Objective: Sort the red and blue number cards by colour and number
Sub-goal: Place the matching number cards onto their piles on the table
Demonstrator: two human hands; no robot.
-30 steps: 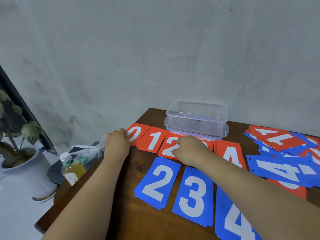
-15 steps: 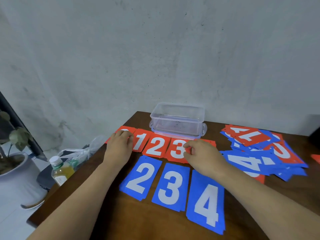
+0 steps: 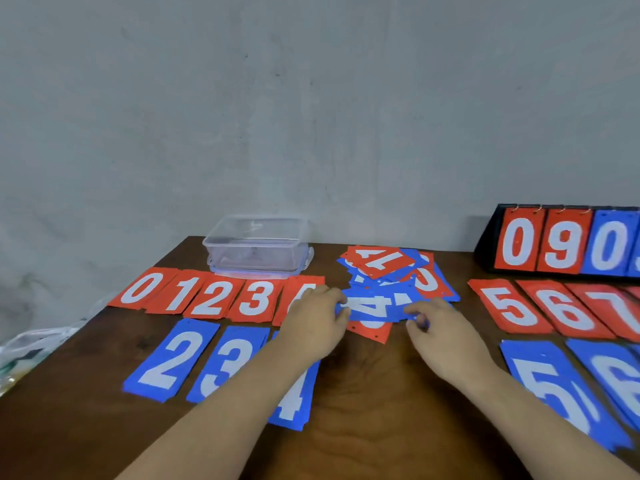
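Observation:
Red cards 0 [image 3: 142, 288], 1, 2 and 3 [image 3: 255, 299] lie in a row, with a red 4 partly under my left hand [image 3: 317, 320]. Below them lie blue cards 2 [image 3: 172, 360], 3 and 4, the last two partly hidden by my left forearm. A mixed pile of red and blue cards [image 3: 391, 275] sits mid-table. Both hands are at a blue 4 card [image 3: 375, 308] on the pile's near edge: the left pinches its left end, my right hand [image 3: 438, 329] holds its right end with curled fingers. Red 5 [image 3: 509, 304], 6, 7 and blue 5 [image 3: 554, 382], 6 lie on the right.
A clear plastic box [image 3: 258, 245] stands behind the red row. A black flip scoreboard [image 3: 568, 242] showing 0, 9, 0 stands at the back right. A plastic bag [image 3: 31, 344] lies off the table's left edge. A grey wall rises behind the brown table [image 3: 367, 410].
Both hands have left the red row on the left and moved right to the mixed pile, taking hold of the blue 4. The view has swung right, showing the scoreboard and the 5–7 cards.

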